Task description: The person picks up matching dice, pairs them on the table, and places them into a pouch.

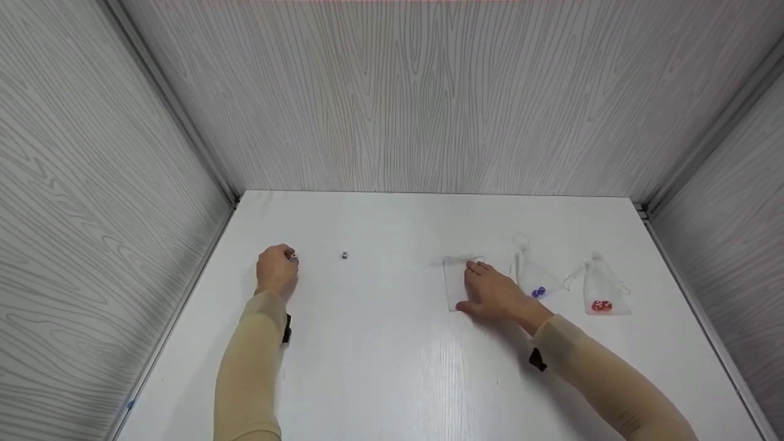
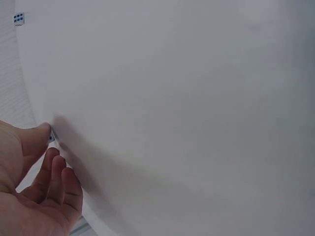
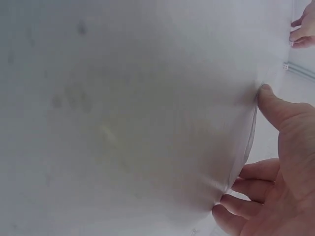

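On the left of the table, my left hand point(image 1: 277, 269) pinches a small white die point(image 2: 51, 138) between thumb and fingers, right at the tabletop. A second white die point(image 1: 345, 255) lies to its right; in the left wrist view its upper face shows dark blue pips. My right hand point(image 1: 493, 294) lies over a flat sheer drawstring bag point(image 1: 454, 285), its fingers spread and the thumb on the lower edge. The hand covers the bag's right part. Seen from the right wrist, thumb and fingertips touch the bag's thin edge point(image 3: 251, 132).
Right of my right hand lies a sheer bag point(image 1: 528, 275) with blue dice point(image 1: 539, 292) at its bottom. Farther right is another sheer bag point(image 1: 600, 285) holding red dice point(image 1: 602, 305). Wood-grain panels point(image 1: 392, 98) wall the white table point(image 1: 380, 367) at the back and both sides.
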The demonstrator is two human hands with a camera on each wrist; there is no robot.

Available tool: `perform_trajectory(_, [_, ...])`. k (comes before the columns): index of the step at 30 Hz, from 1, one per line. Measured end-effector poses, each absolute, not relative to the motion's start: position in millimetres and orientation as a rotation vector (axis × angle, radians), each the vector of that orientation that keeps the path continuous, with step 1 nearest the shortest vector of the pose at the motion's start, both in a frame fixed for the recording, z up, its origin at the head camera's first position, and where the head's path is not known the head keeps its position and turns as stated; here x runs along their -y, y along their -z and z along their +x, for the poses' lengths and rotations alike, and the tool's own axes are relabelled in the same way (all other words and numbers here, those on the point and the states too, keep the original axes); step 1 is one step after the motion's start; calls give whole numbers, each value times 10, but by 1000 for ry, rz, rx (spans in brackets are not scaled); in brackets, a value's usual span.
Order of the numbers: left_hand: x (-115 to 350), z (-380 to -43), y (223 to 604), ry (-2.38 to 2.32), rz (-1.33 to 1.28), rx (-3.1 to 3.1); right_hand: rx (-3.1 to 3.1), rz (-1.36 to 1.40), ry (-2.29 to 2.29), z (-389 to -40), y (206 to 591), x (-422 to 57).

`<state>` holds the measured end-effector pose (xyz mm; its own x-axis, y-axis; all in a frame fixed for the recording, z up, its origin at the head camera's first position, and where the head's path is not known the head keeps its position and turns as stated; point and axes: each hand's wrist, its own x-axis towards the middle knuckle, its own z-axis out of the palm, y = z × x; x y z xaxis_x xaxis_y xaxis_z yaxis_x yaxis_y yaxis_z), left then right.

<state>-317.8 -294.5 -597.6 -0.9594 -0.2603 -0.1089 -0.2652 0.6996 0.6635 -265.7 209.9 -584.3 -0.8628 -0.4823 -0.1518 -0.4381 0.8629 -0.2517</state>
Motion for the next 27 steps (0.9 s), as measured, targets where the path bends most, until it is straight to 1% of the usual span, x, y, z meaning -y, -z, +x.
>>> perform_trajectory(8, [2852,-3129,5935,-1144,-398,-2913,-2893,-765,295,-2685,5898,-2112])
perform_trajectory(15, [2574,-3087,5831,-1118,-149,-3035,-2902,-751,314,-2677,5895,-2134])
perform_trajectory(21, [2224,-2974,5738,-1059,53,-3027,-2916,-724,337,-2670,5885,-2118])
perform_trajectory(27, [1842,-2846,5728,-1022,235,-2983,-2908,-716,337,-2688,5887,-2127])
